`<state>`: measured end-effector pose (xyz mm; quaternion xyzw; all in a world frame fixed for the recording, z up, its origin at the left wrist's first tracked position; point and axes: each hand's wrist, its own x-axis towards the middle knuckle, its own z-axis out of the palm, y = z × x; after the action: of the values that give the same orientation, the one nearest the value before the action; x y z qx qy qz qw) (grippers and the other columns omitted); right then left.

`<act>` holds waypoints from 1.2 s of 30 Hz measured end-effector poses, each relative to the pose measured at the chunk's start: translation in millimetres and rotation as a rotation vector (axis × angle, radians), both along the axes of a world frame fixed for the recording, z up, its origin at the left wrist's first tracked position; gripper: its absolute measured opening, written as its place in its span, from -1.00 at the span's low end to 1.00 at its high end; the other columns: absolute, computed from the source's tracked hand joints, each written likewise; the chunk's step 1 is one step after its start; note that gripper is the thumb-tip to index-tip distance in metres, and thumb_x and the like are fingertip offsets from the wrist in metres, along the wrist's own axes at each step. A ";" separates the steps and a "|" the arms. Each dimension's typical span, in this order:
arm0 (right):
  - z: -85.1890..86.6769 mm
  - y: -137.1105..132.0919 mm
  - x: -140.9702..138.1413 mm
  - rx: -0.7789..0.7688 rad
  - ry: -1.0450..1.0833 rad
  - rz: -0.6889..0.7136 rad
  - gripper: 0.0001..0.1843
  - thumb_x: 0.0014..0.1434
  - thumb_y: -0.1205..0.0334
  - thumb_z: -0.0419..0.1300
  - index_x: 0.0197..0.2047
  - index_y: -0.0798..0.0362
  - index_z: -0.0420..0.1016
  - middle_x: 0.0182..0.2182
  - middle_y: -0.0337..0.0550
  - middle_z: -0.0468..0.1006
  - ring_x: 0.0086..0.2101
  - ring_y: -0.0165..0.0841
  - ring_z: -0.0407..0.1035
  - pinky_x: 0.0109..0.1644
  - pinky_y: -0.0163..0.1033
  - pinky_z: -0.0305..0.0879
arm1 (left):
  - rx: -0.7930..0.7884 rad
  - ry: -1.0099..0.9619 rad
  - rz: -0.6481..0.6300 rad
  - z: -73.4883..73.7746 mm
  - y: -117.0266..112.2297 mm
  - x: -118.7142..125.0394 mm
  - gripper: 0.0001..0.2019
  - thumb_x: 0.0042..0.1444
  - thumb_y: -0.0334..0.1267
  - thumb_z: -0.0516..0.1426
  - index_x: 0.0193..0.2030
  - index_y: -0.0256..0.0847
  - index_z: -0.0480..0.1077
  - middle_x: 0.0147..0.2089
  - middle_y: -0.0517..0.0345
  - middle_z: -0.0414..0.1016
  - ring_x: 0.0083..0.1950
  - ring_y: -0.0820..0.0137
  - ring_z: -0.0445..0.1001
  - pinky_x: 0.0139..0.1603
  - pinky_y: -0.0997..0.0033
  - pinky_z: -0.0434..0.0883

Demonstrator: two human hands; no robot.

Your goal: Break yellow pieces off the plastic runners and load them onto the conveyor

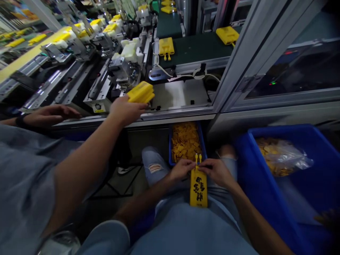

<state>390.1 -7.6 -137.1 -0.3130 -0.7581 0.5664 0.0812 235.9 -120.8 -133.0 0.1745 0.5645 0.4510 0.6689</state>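
A yellow power bank [198, 189] with black lettering rests against my lap and shirt, its two short cables with plugs [198, 158] pointing away from me. My left hand [182, 168] pinches at the left cable near the power bank's far end. From the other side, my right hand [215, 171] has thumb and fingers closed on the right cable. The fingertips hide part of both cables. Just beyond my hands is a blue bin [170, 150] filled with small flat yellow pieces [186, 140].
At left, a co-worker's hand [123, 109] holds several yellow power banks [141, 92] by the machine's edge. A green conveyor belt [198, 49] carries more power banks [166, 47]. A large blue bin [281, 209] at right holds a clear plastic bag [289, 156]. A metal frame post [240, 56] stands ahead.
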 end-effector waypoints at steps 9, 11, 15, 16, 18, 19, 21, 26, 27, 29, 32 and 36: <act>21.9 -7.1 0.3 0.210 0.061 0.111 -0.83 0.16 0.22 0.20 -0.29 -0.04 0.65 -0.27 -0.11 0.47 -0.24 -0.29 0.36 -0.17 -0.23 0.29 | 0.033 0.015 -0.007 6.5 -5.6 -4.8 -0.48 -0.21 0.12 0.33 -0.31 -0.33 0.43 -0.47 0.21 0.43 -0.50 0.53 0.33 -0.44 0.54 0.20; 22.9 -14.4 -0.1 0.128 0.077 0.005 -0.78 0.14 0.13 0.24 -0.18 0.01 0.61 -0.30 -0.12 0.46 -0.32 -0.33 0.34 -0.25 -0.26 0.28 | 0.058 0.012 0.014 12.5 -9.9 -9.1 -0.50 -0.23 0.08 0.35 -0.32 -0.32 0.41 -0.46 0.21 0.43 -0.48 0.53 0.33 -0.42 0.54 0.20; 19.3 -31.0 -5.1 -0.158 0.034 -0.017 -0.68 0.09 -0.02 0.26 -0.37 0.10 0.45 -0.54 -0.28 0.32 -0.51 -0.45 0.16 -0.45 -0.34 0.09 | 0.103 -0.060 -0.017 29.4 -21.7 -18.6 -0.58 -0.22 -0.06 0.38 -0.31 -0.31 0.42 -0.42 0.19 0.43 -0.39 0.50 0.37 -0.34 0.54 0.23; 18.1 -35.0 -7.4 -0.217 0.035 0.022 -0.66 0.10 -0.02 0.24 -0.45 0.09 0.37 -0.59 -0.33 0.25 -0.53 -0.47 0.11 -0.48 -0.35 0.02 | 0.118 -0.073 -0.036 33.0 -25.0 -20.4 -0.60 -0.21 -0.09 0.38 -0.31 -0.30 0.42 -0.40 0.18 0.44 -0.35 0.48 0.38 -0.31 0.54 0.25; 16.5 -42.3 -12.8 -0.254 0.047 0.065 -0.61 0.09 0.00 0.23 -0.54 0.07 0.22 -0.63 -0.38 0.14 -0.55 -0.50 0.01 -0.51 -0.36 -0.08 | 0.141 -0.065 -0.050 37.6 -31.2 -22.4 -0.65 -0.19 -0.14 0.37 -0.32 -0.29 0.43 -0.35 0.17 0.45 -0.29 0.45 0.39 -0.23 0.51 0.29; 16.1 -45.6 -15.7 -0.238 0.050 0.065 -0.60 0.09 0.01 0.24 -0.55 0.06 0.18 -0.63 -0.39 0.11 -0.56 -0.51 -0.02 -0.51 -0.36 -0.10 | 0.148 -0.049 -0.044 38.7 -34.0 -22.7 -0.67 -0.19 -0.16 0.37 -0.33 -0.28 0.42 -0.34 0.16 0.46 -0.28 0.44 0.39 -0.21 0.49 0.31; 16.2 -51.2 -21.1 -0.187 0.042 0.065 -0.60 0.08 0.03 0.23 -0.56 0.05 0.16 -0.64 -0.40 0.09 -0.56 -0.52 -0.04 -0.51 -0.36 -0.12 | 0.152 -0.017 -0.028 38.8 -38.8 -21.9 -0.70 -0.16 -0.19 0.35 -0.33 -0.28 0.43 -0.32 0.15 0.48 -0.27 0.42 0.41 -0.18 0.46 0.32; 15.1 -60.1 -25.7 -0.105 0.023 0.101 -0.63 0.09 0.07 0.23 -0.56 0.06 0.19 -0.65 -0.40 0.13 -0.57 -0.52 -0.02 -0.51 -0.38 -0.11 | 0.139 0.043 0.019 36.3 -45.9 -17.8 -0.75 -0.11 -0.21 0.32 -0.33 -0.29 0.44 -0.35 0.13 0.50 -0.28 0.39 0.44 -0.16 0.44 0.34; 12.5 -60.4 -25.8 -0.100 0.029 0.102 -0.64 0.09 0.09 0.22 -0.56 0.06 0.19 -0.65 -0.40 0.14 -0.57 -0.52 -0.01 -0.52 -0.39 -0.11 | 0.129 0.052 0.036 35.5 -46.3 -18.3 -0.75 -0.12 -0.22 0.33 -0.34 -0.29 0.44 -0.35 0.14 0.50 -0.29 0.40 0.44 -0.17 0.45 0.35; 2.5 -57.4 -27.6 -0.111 0.049 0.092 -0.66 0.08 0.10 0.23 -0.55 0.07 0.21 -0.64 -0.40 0.16 -0.57 -0.53 0.00 -0.53 -0.40 -0.10 | 0.113 0.065 0.048 32.8 -45.4 -22.0 -0.74 -0.15 -0.23 0.34 -0.34 -0.29 0.43 -0.35 0.15 0.50 -0.29 0.42 0.44 -0.18 0.47 0.35; -25.0 -40.0 -38.4 -0.095 -0.008 0.126 -0.63 0.18 0.02 0.15 -0.53 0.08 0.27 -0.62 -0.36 0.26 -0.57 -0.51 0.12 -0.53 -0.43 0.01 | 0.097 0.044 -0.064 26.9 -40.1 -34.4 -0.71 -0.15 -0.22 0.35 -0.29 -0.30 0.45 -0.32 0.15 0.53 -0.26 0.40 0.47 -0.18 0.48 0.36; -69.6 -1.2 -64.2 0.134 -0.245 0.124 -0.65 0.26 0.07 0.09 -0.44 0.12 0.44 -0.51 -0.25 0.48 -0.46 -0.47 0.33 -0.42 -0.44 0.20 | 0.099 0.049 -0.209 32.7 -25.6 -56.8 -0.61 -0.18 -0.16 0.36 -0.22 -0.33 0.49 -0.26 0.08 0.57 -0.22 0.32 0.52 -0.16 0.41 0.41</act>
<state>325.9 -8.9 -206.8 -0.3262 -0.8162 0.4762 -0.0263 179.1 -146.4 -100.2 0.2760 0.5367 0.4017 0.6888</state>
